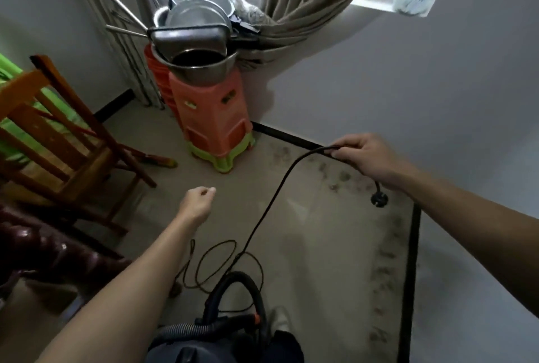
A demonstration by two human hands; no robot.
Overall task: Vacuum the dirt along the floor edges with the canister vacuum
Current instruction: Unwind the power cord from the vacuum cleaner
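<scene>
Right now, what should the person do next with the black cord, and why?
Probably carry the plug to a wall socket, though none shows here. The right hand grips the cord with the plug dangling loose below it, so the canister vacuum likely has no power, and dirt lies along the baseboard.

Pots [198,41] on stools [213,117] in corner; chair [58,129] left; vacuum [221,342] nearest.

One camera sits on the person's head. It looks forward and down, wide, toward the room's corner and the floor [291,216] close below.
</scene>
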